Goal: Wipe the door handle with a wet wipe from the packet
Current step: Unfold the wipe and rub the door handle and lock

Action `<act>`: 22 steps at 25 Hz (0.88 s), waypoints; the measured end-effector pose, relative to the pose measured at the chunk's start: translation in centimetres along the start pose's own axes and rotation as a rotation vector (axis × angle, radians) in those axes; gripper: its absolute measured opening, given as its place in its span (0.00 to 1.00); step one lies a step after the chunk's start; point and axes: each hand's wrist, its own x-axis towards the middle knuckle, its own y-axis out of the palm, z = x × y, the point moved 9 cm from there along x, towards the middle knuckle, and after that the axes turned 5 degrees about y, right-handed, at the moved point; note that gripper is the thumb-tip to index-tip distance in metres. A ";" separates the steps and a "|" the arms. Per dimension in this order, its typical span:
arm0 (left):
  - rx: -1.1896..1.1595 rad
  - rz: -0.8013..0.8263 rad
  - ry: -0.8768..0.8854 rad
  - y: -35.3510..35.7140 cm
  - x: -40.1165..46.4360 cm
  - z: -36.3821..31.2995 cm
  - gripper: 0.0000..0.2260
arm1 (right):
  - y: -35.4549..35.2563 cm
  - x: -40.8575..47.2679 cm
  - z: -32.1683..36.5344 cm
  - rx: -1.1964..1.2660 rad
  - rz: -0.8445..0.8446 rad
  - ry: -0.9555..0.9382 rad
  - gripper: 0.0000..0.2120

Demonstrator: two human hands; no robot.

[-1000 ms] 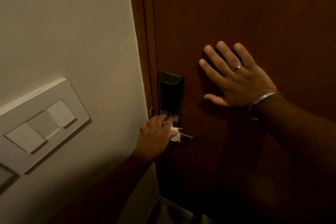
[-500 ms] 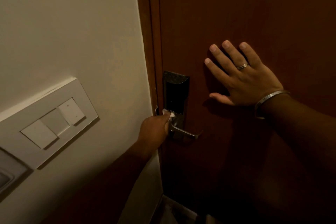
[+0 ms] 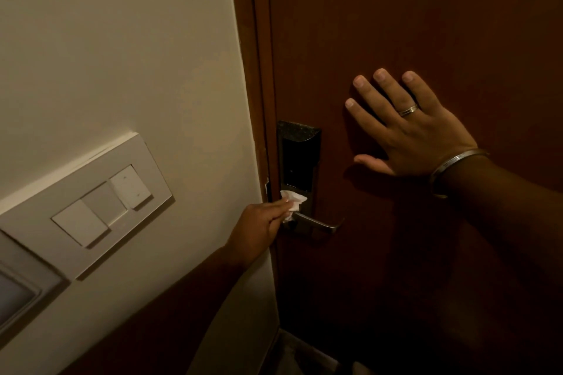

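Left hand [image 3: 259, 222] pinches wet wipe [image 3: 293, 200] against door handle [image 3: 316, 222].

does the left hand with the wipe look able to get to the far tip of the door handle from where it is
Probably yes. The left hand holds the wipe at the handle's base, and the lever's length lies bare; the right hand rests flat on the door, well above it.

Beside my left hand [image 3: 259, 222] I see a brushed-metal handle [image 3: 316, 222], crumpled white wipe [image 3: 294, 199], matt wooden door [image 3: 396, 24].
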 end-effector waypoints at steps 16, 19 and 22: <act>0.205 0.174 0.231 1.8 -1.7 -1.7 0.23 | 0.0 0.0 0.1 0.005 -0.011 -0.003 0.43; 0.274 0.313 0.377 1.7 -1.3 -2.0 0.20 | -0.1 0.0 -0.1 0.001 -0.016 0.001 0.43; 0.256 0.346 0.295 1.2 1.3 -1.9 0.19 | -0.1 0.1 -0.1 0.007 -0.015 0.003 0.43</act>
